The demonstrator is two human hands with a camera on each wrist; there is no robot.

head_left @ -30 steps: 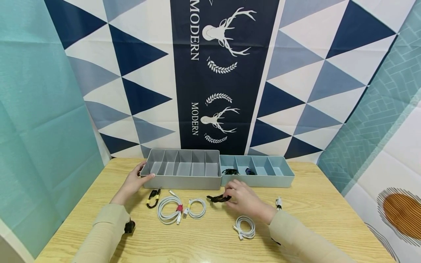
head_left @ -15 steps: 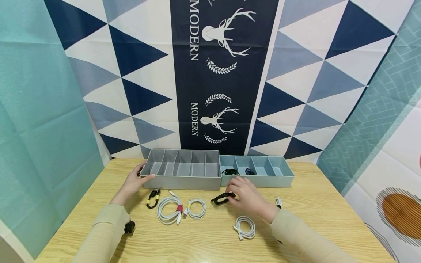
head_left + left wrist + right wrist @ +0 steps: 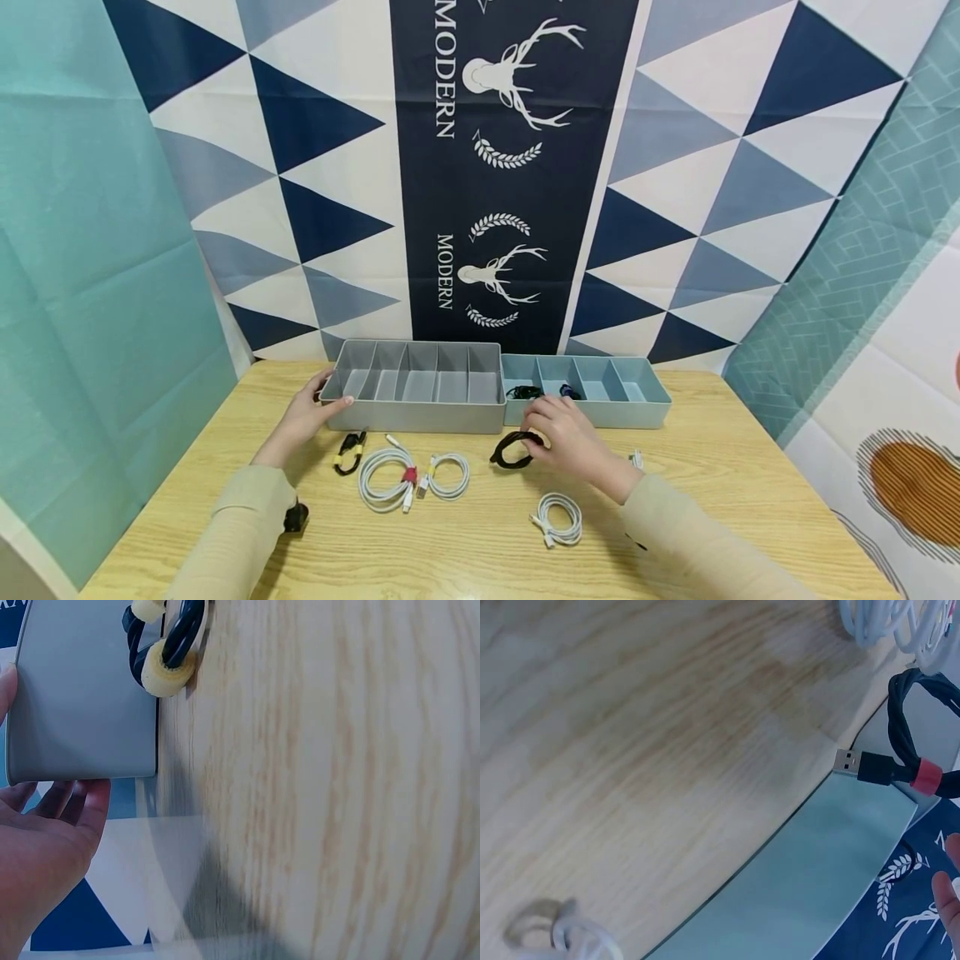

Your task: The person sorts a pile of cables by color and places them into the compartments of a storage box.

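One left arm (image 3: 238, 533), beige-sleeved, extends forward, its left grip (image 3: 303, 418) clasping with thumb (image 3: 339, 406) parted from bent fingers (image 3: 79, 802); one right arm (image 3: 697, 533), likewise beige-sleeved, slants inward from lower right, wrist (image 3: 621, 479) bare, its right grip (image 3: 567, 439) pinching, knuckles (image 3: 551, 410) uppermost.

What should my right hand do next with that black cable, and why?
I'd probably lift the red-banded black USB cable up and over into the light-blue divided organizer. Your right hand holds the cable near the organizer's front, and two compartments there contain dark bundles that look like cables.
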